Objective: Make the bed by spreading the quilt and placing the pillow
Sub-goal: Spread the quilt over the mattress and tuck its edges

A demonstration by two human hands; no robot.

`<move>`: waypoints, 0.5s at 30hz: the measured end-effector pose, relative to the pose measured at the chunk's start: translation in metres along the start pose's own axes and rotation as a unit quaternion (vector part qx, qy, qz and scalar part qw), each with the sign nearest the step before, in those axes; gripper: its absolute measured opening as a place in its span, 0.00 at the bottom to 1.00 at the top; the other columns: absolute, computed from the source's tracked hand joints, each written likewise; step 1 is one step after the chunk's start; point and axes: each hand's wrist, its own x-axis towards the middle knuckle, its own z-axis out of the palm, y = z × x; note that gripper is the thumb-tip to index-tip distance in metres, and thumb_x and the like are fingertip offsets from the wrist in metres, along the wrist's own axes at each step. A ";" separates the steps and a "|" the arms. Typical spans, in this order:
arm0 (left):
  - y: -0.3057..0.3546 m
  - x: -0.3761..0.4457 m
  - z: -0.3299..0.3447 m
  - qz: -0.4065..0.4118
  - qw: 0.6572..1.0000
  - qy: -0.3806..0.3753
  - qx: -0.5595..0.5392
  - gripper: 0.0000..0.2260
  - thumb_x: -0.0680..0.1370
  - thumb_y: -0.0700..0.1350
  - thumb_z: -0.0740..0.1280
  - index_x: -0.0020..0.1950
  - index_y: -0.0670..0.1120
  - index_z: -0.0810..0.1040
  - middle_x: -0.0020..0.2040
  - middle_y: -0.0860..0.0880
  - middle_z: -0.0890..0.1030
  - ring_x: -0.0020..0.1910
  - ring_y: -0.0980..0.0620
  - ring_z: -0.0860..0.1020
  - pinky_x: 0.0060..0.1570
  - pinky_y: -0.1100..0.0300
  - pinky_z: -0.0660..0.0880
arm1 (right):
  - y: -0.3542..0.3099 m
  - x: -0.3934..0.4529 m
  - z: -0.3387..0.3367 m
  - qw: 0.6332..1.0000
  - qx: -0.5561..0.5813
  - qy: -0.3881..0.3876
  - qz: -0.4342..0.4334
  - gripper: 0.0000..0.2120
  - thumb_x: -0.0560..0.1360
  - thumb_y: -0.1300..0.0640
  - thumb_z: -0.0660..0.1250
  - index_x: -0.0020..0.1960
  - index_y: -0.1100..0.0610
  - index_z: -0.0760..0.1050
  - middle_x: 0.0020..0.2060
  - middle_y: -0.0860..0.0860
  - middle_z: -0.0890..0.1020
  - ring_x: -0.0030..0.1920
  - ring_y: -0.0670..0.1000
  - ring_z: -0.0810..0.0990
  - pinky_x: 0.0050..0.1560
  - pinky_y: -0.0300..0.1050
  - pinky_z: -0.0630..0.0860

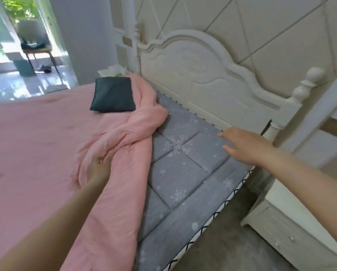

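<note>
Left grip (100, 169) pinches the bunched pink quilt (36, 137), its rolled edge running toward the headboard (199, 75); right grip (246, 143) hovers spread near it. Dark pillow (113, 94) lies on the quilt.

Bare grey mattress (183, 173) strip, centre to lower right: passable. Bunched pink quilt (124, 133) bounds its left; white headboard (203, 75) blocks upper right.

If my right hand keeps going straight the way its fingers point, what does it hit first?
The right hand points left over the grey mattress. Probably it meets the bunched edge of the pink quilt first, though depth is hard to judge.
</note>
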 end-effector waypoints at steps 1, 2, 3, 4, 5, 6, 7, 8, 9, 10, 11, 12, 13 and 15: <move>-0.009 0.005 0.001 -0.011 1.000 -0.001 0.005 0.21 0.78 0.49 0.61 0.68 0.40 0.69 0.66 0.38 0.73 0.64 0.39 0.71 0.63 0.50 0.65 | 0.000 0.019 0.004 1.000 -0.001 -0.009 -0.009 0.21 0.79 0.51 0.57 0.72 0.51 0.63 0.71 0.50 0.67 0.69 0.52 0.67 0.67 0.47 0.66; -0.021 0.011 -0.003 -0.026 0.999 0.005 0.018 0.21 0.78 0.49 0.61 0.69 0.41 0.68 0.66 0.39 0.73 0.64 0.40 0.71 0.64 0.50 0.65 | -0.006 0.045 0.009 0.999 0.001 -0.019 -0.030 0.21 0.79 0.51 0.57 0.72 0.51 0.63 0.71 0.50 0.67 0.69 0.53 0.68 0.67 0.48 0.66; -0.031 0.016 -0.008 -0.034 0.999 0.012 0.033 0.22 0.78 0.50 0.61 0.69 0.41 0.68 0.66 0.39 0.73 0.65 0.39 0.71 0.63 0.49 0.66 | -0.016 0.067 0.012 0.998 0.004 -0.031 -0.047 0.22 0.79 0.51 0.57 0.71 0.51 0.63 0.71 0.50 0.67 0.69 0.53 0.68 0.67 0.49 0.66; -0.042 0.020 -0.014 -0.035 0.998 0.018 0.047 0.22 0.78 0.50 0.61 0.68 0.40 0.68 0.66 0.38 0.73 0.64 0.39 0.71 0.63 0.49 0.66 | -0.027 0.085 0.015 0.997 0.006 -0.040 -0.062 0.22 0.78 0.51 0.58 0.71 0.51 0.63 0.71 0.50 0.67 0.70 0.53 0.68 0.67 0.50 0.66; -0.055 0.029 -0.025 -0.045 0.997 0.037 0.053 0.22 0.78 0.50 0.61 0.68 0.39 0.69 0.65 0.37 0.73 0.64 0.39 0.71 0.62 0.48 0.67 | -0.047 0.112 0.019 0.995 0.002 -0.047 -0.092 0.22 0.78 0.50 0.58 0.71 0.51 0.63 0.71 0.51 0.67 0.70 0.53 0.68 0.68 0.50 0.66; -0.063 0.036 -0.034 -0.055 0.996 0.053 0.055 0.22 0.78 0.49 0.61 0.67 0.38 0.69 0.65 0.36 0.73 0.64 0.38 0.71 0.61 0.49 0.67 | -0.064 0.130 0.022 0.992 0.002 -0.054 -0.114 0.22 0.78 0.50 0.58 0.71 0.51 0.63 0.71 0.51 0.68 0.69 0.53 0.68 0.67 0.51 0.66; -0.073 0.043 -0.042 -0.068 0.994 0.071 0.054 0.22 0.78 0.50 0.61 0.67 0.38 0.69 0.65 0.36 0.73 0.64 0.38 0.71 0.61 0.49 0.67 | -0.081 0.144 0.024 0.989 -0.002 -0.060 -0.135 0.22 0.78 0.50 0.58 0.71 0.51 0.64 0.71 0.51 0.68 0.69 0.54 0.68 0.67 0.51 0.67; -0.089 0.056 -0.053 -0.094 0.990 0.092 0.053 0.23 0.78 0.51 0.61 0.68 0.38 0.69 0.66 0.36 0.73 0.64 0.39 0.71 0.62 0.49 0.67 | -0.106 0.167 0.030 0.983 -0.015 -0.067 -0.171 0.21 0.79 0.50 0.57 0.71 0.50 0.64 0.70 0.51 0.68 0.69 0.54 0.68 0.66 0.52 0.68; -0.102 0.064 -0.060 -0.110 0.987 0.102 0.054 0.23 0.78 0.51 0.61 0.69 0.39 0.68 0.66 0.37 0.72 0.65 0.39 0.71 0.62 0.49 0.66 | -0.125 0.178 0.035 0.977 -0.032 -0.071 -0.197 0.21 0.79 0.50 0.57 0.71 0.50 0.64 0.69 0.51 0.69 0.68 0.55 0.69 0.65 0.52 0.69; -0.113 0.071 -0.065 -0.121 0.985 0.105 0.056 0.23 0.78 0.52 0.62 0.69 0.41 0.68 0.67 0.37 0.71 0.65 0.39 0.70 0.63 0.49 0.66 | -0.142 0.186 0.040 0.971 -0.046 -0.076 -0.223 0.20 0.79 0.50 0.56 0.70 0.50 0.64 0.69 0.51 0.69 0.67 0.55 0.69 0.64 0.52 0.69; -0.130 0.082 -0.070 -0.135 0.983 0.114 0.056 0.23 0.78 0.52 0.62 0.70 0.42 0.67 0.67 0.38 0.71 0.65 0.39 0.70 0.63 0.49 0.66 | -0.163 0.204 0.048 0.961 -0.064 -0.081 -0.255 0.21 0.79 0.50 0.56 0.71 0.50 0.64 0.69 0.51 0.68 0.67 0.55 0.69 0.63 0.51 0.70; -0.141 0.090 -0.072 -0.146 0.981 0.116 0.057 0.23 0.77 0.51 0.62 0.70 0.43 0.67 0.67 0.39 0.71 0.65 0.39 0.70 0.63 0.48 0.67 | -0.179 0.214 0.055 0.953 -0.077 -0.086 -0.279 0.22 0.78 0.50 0.56 0.71 0.50 0.63 0.69 0.51 0.68 0.67 0.55 0.70 0.62 0.51 0.70; -0.154 0.097 -0.072 -0.159 0.978 0.119 0.057 0.23 0.77 0.51 0.63 0.70 0.43 0.67 0.67 0.39 0.70 0.65 0.39 0.70 0.63 0.48 0.67 | -0.197 0.228 0.063 0.943 -0.094 -0.093 -0.304 0.22 0.78 0.49 0.56 0.72 0.50 0.62 0.69 0.50 0.68 0.66 0.55 0.70 0.62 0.50 0.70; -0.180 0.104 -0.068 -0.185 0.973 0.123 0.059 0.23 0.77 0.51 0.64 0.70 0.45 0.67 0.67 0.39 0.70 0.64 0.40 0.70 0.63 0.49 0.67 | -0.229 0.252 0.081 0.918 -0.132 -0.096 -0.361 0.22 0.78 0.49 0.56 0.71 0.51 0.62 0.68 0.50 0.68 0.66 0.55 0.70 0.61 0.50 0.71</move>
